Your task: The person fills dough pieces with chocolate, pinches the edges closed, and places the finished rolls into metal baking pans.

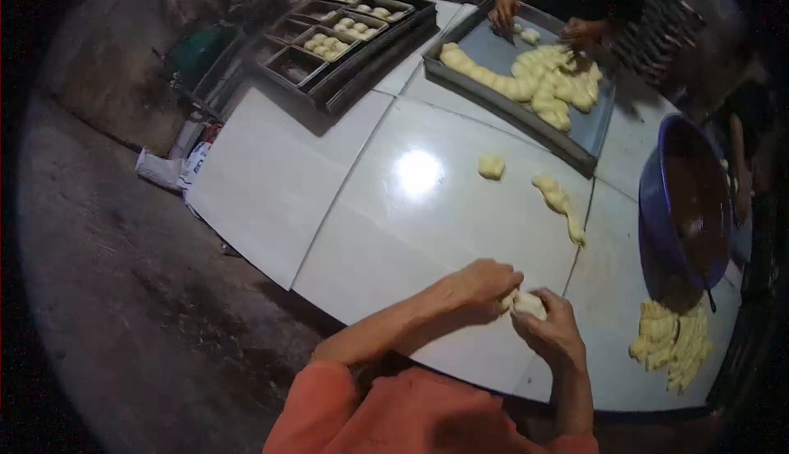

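Pale dough piece pinched between curled fingers of left hand and right hand, wrists bent inward

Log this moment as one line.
left hand: on dough piece | right hand: on it | table: dough strip, small lump

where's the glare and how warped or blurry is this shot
Head view: a bright glare spot on the white table; fisheye bends the table edges, corners vignette to black; left hand and right hand on the dough piece look slightly motion-blurred.
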`<state>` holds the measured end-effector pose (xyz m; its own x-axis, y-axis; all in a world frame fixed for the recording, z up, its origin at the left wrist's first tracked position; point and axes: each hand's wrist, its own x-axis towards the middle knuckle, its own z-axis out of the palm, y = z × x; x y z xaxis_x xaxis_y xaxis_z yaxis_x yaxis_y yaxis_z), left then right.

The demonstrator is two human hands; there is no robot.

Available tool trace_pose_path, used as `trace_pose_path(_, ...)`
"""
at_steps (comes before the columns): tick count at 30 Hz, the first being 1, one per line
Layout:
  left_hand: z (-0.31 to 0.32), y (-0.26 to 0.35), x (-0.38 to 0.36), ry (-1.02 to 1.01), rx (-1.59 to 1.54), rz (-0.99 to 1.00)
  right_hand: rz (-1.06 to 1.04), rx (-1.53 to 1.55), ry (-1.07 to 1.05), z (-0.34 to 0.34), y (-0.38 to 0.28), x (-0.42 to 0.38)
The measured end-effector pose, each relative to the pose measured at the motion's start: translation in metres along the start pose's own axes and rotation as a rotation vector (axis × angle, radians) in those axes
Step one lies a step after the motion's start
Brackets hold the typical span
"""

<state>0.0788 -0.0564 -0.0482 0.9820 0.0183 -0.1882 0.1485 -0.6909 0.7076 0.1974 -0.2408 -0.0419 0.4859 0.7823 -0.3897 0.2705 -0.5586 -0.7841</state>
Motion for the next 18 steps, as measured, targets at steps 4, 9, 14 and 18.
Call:
trace_pose_path(4,-0.060,-0.033,-0.046,-0.093,-0.263,-0.134,0.203,0.373,-0.245,-0.004,-0.029,0.010)
trace_pose_path(9,-0.180,-0.145,-0.130,0.103,-0.278,-0.101,0.243,0.522,-0.166,0.055,-0.155,0.064)
trace_pose_path(14,-0.342,-0.252,-0.210,0.394,-0.049,-0.101,-0.312,0.209,-0.165,0.143,-0.250,0.204)
trace_pose_path(18,-0.443,-0.334,-0.230,0.466,0.039,-0.110,-0.392,0.232,-0.097,0.206,-0.381,0.291)
